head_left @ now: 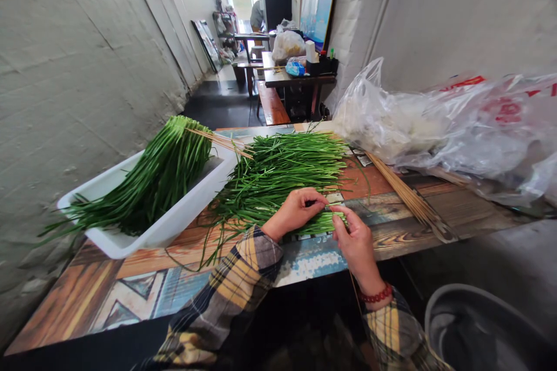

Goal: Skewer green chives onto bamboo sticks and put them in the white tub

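Note:
Long green garlic chives (296, 162) lie in a wide pile across the patterned tabletop (304, 261), their pale cut ends toward the right. At the pile's near right edge, my left hand (300, 208) is closed, thumb and fingers pinching thin chive stalks near their ends. My right hand (354, 237), with a red bead bracelet at its wrist, pinches at the same stalk ends, a short gap from the left fingertips. What exactly lies between the right fingertips is too small to make out fully. Some chive ends show below both hands.
On the left, a white plastic tray (145, 243) holds a thick stack of chives (169, 174) threaded on bamboo skewers (221, 142). Loose bamboo skewers (402, 188) lie at right, beside clear plastic bags (474, 122). Below right stands a grey bucket (478, 295). A person (257, 14) is far back.

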Motion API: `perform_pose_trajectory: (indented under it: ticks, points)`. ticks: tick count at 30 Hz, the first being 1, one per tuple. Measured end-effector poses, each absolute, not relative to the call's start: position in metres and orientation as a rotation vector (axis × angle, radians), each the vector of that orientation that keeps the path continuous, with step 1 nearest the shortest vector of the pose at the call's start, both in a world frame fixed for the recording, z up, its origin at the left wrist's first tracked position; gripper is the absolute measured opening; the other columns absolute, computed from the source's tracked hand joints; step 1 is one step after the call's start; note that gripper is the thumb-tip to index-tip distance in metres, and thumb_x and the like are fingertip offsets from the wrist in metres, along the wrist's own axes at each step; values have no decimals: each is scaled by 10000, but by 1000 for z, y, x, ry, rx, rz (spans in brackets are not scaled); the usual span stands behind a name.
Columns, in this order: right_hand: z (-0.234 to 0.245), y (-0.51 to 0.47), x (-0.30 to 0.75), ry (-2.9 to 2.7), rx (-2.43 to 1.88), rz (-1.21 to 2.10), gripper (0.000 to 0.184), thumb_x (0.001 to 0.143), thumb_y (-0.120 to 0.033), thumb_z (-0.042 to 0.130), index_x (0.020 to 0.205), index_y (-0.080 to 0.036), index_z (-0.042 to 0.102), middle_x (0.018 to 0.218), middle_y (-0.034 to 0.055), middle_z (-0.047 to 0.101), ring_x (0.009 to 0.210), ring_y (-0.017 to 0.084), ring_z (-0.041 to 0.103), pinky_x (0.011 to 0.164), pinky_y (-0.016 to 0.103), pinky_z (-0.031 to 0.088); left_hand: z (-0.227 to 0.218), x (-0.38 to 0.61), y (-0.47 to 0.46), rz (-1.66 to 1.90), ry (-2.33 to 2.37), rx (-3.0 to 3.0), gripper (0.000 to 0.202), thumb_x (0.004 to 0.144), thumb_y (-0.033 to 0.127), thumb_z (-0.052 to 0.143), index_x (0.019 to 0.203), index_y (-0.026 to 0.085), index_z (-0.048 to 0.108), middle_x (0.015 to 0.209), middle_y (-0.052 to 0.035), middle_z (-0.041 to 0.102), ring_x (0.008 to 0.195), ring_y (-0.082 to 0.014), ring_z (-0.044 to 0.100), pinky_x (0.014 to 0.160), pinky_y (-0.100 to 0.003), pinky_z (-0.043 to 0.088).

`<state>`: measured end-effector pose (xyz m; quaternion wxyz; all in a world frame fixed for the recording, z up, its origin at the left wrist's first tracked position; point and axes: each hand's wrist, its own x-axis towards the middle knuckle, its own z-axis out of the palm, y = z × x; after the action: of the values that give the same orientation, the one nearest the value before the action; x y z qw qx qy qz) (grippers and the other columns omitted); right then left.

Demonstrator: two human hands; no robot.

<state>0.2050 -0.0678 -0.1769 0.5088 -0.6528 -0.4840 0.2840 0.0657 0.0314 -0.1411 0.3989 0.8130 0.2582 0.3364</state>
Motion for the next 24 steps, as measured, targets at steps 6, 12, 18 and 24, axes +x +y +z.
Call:
perform_pose_trajectory:
  ticks: [6, 12, 18, 24]
  points:
    - [-179, -67, 205, -1172, -1569, 681, 341, 880, -406, 496, 1074, -172, 651, 505, -39, 535, 401, 109, 465, 450, 222, 377, -140, 66, 31, 849, 661, 2073, 166, 851, 197, 560, 825, 131, 710, 788, -46, 671, 761, -127, 601, 718, -223, 450]
    - [-180, -69, 206, -1178, -1553, 681, 352, 890, -412, 495, 1096, -169, 643, 521, -32, 547, 405, 111, 473, 451, 224, 382, -140, 67, 30, 839, 697, 2069, 175, 855, 206, 553, 832, 124, 706, 792, -46, 680, 748, -124, 603, 713, -224, 448]
    - [-181, -68, 206, -1171, -1554, 680, 358, 889, -413, 495, 1099, -163, 643, 510, -30, 549, 401, 112, 473, 444, 223, 377, -140, 66, 30, 838, 655, 2067, 172, 848, 196, 559, 847, 128, 716, 781, -45, 673, 736, -120, 594, 695, -218, 444]
    - [-181, -68, 206, -1181, -1560, 671, 342, 886, -401, 498, 1092, -170, 645, 499, -41, 532, 400, 112, 469, 448, 226, 377, -141, 65, 31, 850, 644, 2083, 167, 844, 187, 560, 852, 137, 719, 760, -34, 658, 720, -115, 580, 685, -215, 439]
